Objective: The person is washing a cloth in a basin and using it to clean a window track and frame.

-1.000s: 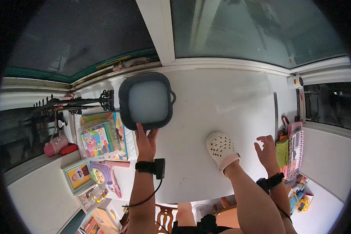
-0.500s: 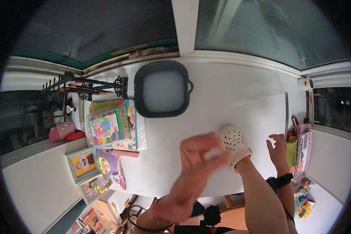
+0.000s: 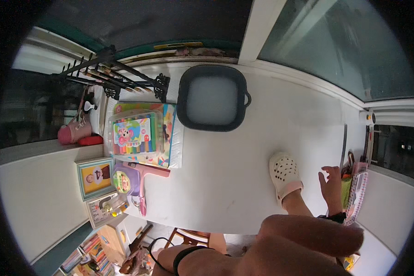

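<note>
R hand [image 3: 331, 186] nr clog [image 3: 284, 171], L hand [image 3: 308, 237] blocks most of leg [image 3: 296, 203], grip unclear

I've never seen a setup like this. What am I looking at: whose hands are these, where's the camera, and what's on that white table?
There is no robot, just a person's two bare hands. A wide fisheye camera worn on the head looks down, making straight edges bend. The left hand is blurred, close to the lens; I can't tell whether it holds anything. The right hand, fingers slightly curled, shows nothing held. The smooth white table bears a dark, rounded-square basin of cloudy whitish liquid and, at left, a clear plastic box of multicoloured sticks. A foot in a cream clog with round holes rests there too.
</note>
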Tool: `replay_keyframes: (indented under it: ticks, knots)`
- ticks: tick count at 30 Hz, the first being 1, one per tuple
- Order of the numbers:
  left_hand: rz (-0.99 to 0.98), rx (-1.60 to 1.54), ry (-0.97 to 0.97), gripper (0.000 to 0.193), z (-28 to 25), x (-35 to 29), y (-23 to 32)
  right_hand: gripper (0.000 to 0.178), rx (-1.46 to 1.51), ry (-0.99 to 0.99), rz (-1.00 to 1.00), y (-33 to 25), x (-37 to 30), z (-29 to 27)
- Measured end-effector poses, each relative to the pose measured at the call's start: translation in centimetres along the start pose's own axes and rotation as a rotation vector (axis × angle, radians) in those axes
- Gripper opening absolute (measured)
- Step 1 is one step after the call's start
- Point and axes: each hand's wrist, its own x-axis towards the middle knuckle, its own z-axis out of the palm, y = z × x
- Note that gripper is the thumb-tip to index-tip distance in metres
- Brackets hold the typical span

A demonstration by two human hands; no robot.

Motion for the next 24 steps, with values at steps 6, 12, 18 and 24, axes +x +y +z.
replay_keyframes:
  ticks: [6,12,18,24]
  knots:
    - [-0.037,0.080,0.037,0.042,-0.7,-0.4,1.4,0.021,-0.025,0.023,0.005,-0.8,0.1,0.0]
    - [-0.122,0.207,0.084,0.033,-1.3,-0.7,2.2,0.020,-0.023,0.006,-0.043,-1.0,0.3,-0.4]
    - [-0.357,0.556,0.159,0.025,-1.1,-1.1,4.4,0.021,0.039,0.029,-0.047,-1.5,0.5,-0.3]
    - [-0.688,0.906,0.164,0.017,0.3,-0.5,5.7,0.022,-0.013,0.021,0.012,-1.2,0.7,-0.4]
